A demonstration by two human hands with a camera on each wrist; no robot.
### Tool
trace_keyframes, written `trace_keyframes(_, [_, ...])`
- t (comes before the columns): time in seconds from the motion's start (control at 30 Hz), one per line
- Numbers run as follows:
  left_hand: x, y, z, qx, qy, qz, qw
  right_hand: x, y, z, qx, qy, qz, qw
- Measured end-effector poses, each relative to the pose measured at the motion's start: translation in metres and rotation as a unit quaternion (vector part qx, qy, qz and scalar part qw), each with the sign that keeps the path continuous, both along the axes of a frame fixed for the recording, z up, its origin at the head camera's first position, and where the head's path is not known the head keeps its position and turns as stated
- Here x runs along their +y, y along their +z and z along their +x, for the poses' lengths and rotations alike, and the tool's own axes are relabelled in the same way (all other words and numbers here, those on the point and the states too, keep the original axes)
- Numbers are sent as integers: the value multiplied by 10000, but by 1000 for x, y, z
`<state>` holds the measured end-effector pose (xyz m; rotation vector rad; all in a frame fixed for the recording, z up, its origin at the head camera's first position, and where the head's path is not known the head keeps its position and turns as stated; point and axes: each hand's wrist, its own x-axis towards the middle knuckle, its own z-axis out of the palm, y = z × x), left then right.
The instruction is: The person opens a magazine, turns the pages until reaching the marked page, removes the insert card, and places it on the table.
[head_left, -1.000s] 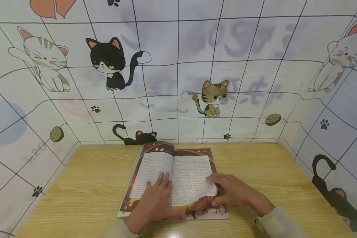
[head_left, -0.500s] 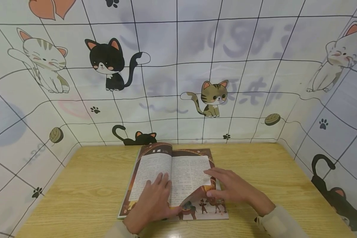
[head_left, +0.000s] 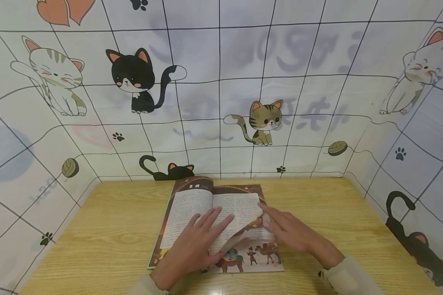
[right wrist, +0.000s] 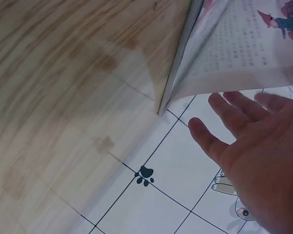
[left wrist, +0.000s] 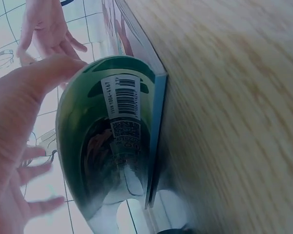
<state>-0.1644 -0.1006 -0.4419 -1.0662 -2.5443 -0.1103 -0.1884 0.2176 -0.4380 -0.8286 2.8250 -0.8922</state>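
An open magazine (head_left: 186,213) with printed text and brown borders lies on the table. My left hand (head_left: 192,246) reaches across its lower half, fingers spread over the pages and thumb near the bottom edge. The lower corner of the right page (head_left: 238,205) is raised and bent, baring a sheet with camels (head_left: 267,250) beneath. At the right edge of that page is my right hand (head_left: 293,233), fingers extended, fingertips along the edge. From the left wrist, a curved green back cover (left wrist: 75,122) with a barcode shows beside the left thumb (left wrist: 53,70).
The wood-grain table (head_left: 107,229) extends on both sides of the magazine. A white cloth backdrop (head_left: 221,94) with grid lines and cartoon cats rises behind the table and along its left and right sides.
My left hand's fingers have spread and shifted right over the right page. The right page's lower corner has lifted, uncovering more of the camels. My right hand stays near the page edge.
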Motion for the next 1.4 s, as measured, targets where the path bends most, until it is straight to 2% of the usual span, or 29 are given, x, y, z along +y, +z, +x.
trace_keyframes(0.13, [0,2,0,259,-497,-9,9984,3,-2,0,-22,-302,149,9994])
trace_keyframes(0.3, [1,4,-1,398,-647,-123,9970,5,-7,-1,-186,-459,424,9979])
trace_keyframes(0.4, [0,4,-1,449,-609,-281,9967,5,-11,-1,-232,-323,624,9973])
trace_keyframes(0.57, [-1,3,-1,498,-537,-578,9956,6,-15,1,-422,243,1059,9932])
trace_keyframes(0.7, [-1,1,-2,412,-578,-672,9952,7,-17,2,-571,577,1053,9911])
trace_keyframes(0.93, [1,-1,-4,376,-758,-751,9936,6,-17,3,-541,618,1052,9910])
trace_keyframes(1.03, [2,-2,-4,347,-659,-829,9938,6,-16,3,-495,626,1097,9908])
trace_keyframes(1.27, [3,0,-2,-9,-118,-1144,9934,6,-16,2,-412,707,1188,9895])
trace_keyframes(1.4, [3,-1,-2,-39,89,-1232,9923,6,-15,1,-474,718,1226,9887])
